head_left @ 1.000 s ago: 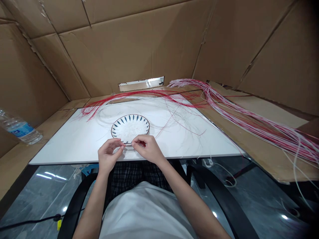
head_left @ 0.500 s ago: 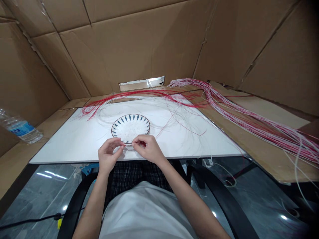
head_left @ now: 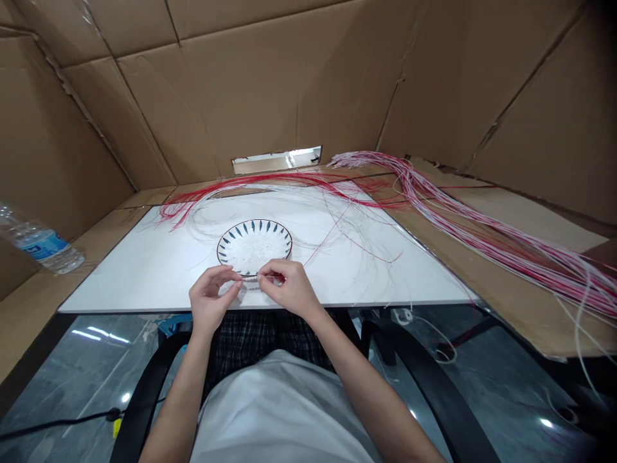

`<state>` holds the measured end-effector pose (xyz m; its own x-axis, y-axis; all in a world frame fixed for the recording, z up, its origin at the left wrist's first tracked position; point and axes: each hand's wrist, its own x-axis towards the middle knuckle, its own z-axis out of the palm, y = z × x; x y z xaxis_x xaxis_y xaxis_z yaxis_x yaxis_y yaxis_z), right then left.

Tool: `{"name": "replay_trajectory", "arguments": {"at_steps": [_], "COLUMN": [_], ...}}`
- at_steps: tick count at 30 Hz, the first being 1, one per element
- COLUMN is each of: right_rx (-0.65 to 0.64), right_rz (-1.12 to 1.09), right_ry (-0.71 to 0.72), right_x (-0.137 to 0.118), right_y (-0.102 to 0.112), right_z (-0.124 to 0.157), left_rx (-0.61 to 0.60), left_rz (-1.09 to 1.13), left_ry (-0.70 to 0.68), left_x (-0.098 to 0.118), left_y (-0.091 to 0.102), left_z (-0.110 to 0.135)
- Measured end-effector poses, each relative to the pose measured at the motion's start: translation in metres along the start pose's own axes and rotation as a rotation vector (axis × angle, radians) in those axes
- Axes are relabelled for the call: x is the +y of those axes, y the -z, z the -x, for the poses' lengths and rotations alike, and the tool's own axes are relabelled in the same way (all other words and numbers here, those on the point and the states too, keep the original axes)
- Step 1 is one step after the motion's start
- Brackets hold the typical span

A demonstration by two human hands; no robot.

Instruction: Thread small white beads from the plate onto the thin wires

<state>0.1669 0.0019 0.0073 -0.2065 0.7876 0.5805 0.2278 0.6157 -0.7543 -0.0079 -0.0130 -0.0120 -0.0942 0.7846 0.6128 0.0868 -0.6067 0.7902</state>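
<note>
A short row of small white beads on a thread point(head_left: 250, 278) stretches between my two hands, just in front of the plate. My left hand point(head_left: 210, 294) pinches its left end with thumb and fingertips. At the other end, my right hand point(head_left: 288, 287) is closed in a pinch, its fingers curled in. Close behind the fingers stands a white plate point(head_left: 261, 226) with blue marks and a dark rim, holding many tiny white bits point(head_left: 255, 249) that look like beads. The thread's tips are too fine to make out.
Loose red strands point(head_left: 226, 183) and thin white strands point(head_left: 357, 235) lie across the white board point(head_left: 130, 276). A thick pink-and-white bundle of cords point(head_left: 463, 222) runs along the right. A water bottle point(head_left: 51, 247) lies at the left. Cardboard walls point(head_left: 270, 96) surround the table.
The view has shifted very slightly. Both hands keep their pinches on the beaded thread, with hardly any movement.
</note>
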Motion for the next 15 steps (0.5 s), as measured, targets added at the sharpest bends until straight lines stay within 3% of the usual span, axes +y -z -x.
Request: {"name": "replay_trajectory", "arguments": {"at_steps": [6,15], "right_rx": [0.024,-0.092], "right_rz": [0.004,-0.009], "right_ry": [0.004,0.043], "right_x": [0.0007,0.0], "right_y": [-0.0003,-0.0004], "right_z": [0.0,0.0003], "left_rx": [-0.031,-0.055], "left_rz": [0.041,-0.003], "left_ry": [0.039,0.008], "left_x": [0.0023,-0.001], "left_y": [0.0011,0.0016], "left_z": [-0.0004,0.0003]}}
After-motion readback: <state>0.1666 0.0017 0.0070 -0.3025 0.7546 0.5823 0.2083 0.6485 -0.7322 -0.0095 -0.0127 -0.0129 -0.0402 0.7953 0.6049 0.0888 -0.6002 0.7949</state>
